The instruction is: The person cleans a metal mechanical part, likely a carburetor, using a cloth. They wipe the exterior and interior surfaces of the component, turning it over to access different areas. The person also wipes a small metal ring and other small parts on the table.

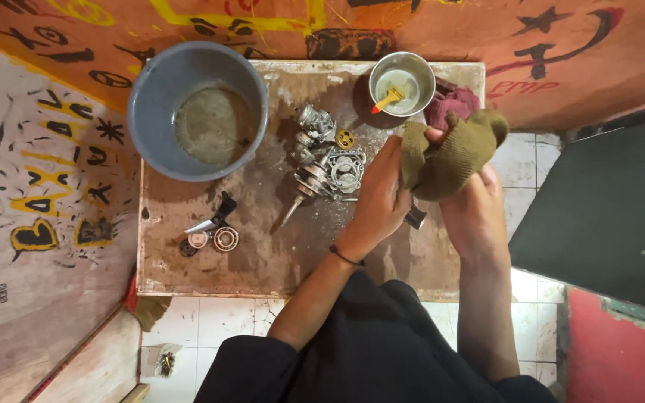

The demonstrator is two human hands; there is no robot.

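Both my hands are closed around an olive-green knitted cloth [453, 153] above the right part of a worn wooden board [263, 254]. My left hand [378, 198] grips its left side; my right hand [475, 213] holds it from below. A dark metal piece [415, 217] pokes out under the cloth between the hands. Left of the hands lies a cluster of metal engine parts [326, 160], with a crankshaft-like piece and a brass gear.
A grey bucket [151, 89] of murky liquid stands at the board's back left. A metal bowl [382, 78] with liquid and a yellow-handled tool is at the back right, beside a maroon rag [453, 101]. Bearings and small parts [210, 235] lie front left. Painted walls surround the board.
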